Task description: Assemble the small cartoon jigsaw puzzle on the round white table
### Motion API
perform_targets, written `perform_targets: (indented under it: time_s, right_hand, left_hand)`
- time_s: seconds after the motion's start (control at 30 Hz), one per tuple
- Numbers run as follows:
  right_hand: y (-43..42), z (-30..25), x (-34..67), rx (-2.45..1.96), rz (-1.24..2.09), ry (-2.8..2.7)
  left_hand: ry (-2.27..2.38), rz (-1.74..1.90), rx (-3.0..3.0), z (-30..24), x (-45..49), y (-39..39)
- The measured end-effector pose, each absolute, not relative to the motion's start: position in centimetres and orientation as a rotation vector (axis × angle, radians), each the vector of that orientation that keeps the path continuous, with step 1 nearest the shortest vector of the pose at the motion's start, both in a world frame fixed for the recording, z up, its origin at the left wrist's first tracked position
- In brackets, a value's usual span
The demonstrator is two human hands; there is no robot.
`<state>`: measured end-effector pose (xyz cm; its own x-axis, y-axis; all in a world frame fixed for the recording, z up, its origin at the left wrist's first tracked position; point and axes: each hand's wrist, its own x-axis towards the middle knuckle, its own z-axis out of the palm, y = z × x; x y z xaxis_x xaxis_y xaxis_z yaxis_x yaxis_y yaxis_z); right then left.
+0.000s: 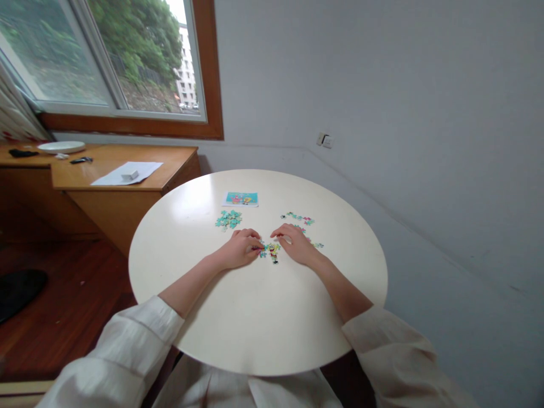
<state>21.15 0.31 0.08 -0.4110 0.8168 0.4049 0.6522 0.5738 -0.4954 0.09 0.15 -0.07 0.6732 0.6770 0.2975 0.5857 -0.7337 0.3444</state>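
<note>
A partly joined jigsaw puzzle (pixel 272 251) with a yellow cartoon figure lies on the round white table between my hands. My left hand (pixel 241 249) is at its left edge, thumb and fingers closed together on a small jigsaw piece (pixel 257 247) that they mostly cover. My right hand (pixel 294 242) is just right of the joined part, thumb and fingers apart, with nothing visible between them. Loose jigsaw pieces (pixel 300 217) are spread behind and beside my right hand, some partly hidden by it. A heap of teal jigsaw pieces (pixel 228 220) sits behind my left hand.
A picture card (pixel 241 199) showing cartoon figures lies toward the back of the round table (pixel 255 323). To the left, a wooden desk (pixel 176 164) holds white paper (pixel 147 168), a small white box (pixel 130 175) and a white plate (pixel 62 147). A wall (pixel 425 141) stands close on the right.
</note>
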Motion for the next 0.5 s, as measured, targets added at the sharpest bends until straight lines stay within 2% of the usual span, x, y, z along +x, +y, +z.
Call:
perform_targets:
  time_s: [0.23, 0.5]
  right_hand:
    - [0.51, -0.34, 21.22, -1.192, 0.366, -2.344]
    - [0.42, -0.24, 21.17, -1.178, 0.357, -2.286]
  left_hand:
    - [1.036, 0.594, 2.664, 0.02, 0.17, 0.07]
    - [1.033, 0.604, 2.661, -0.12, 0.13, 0.15]
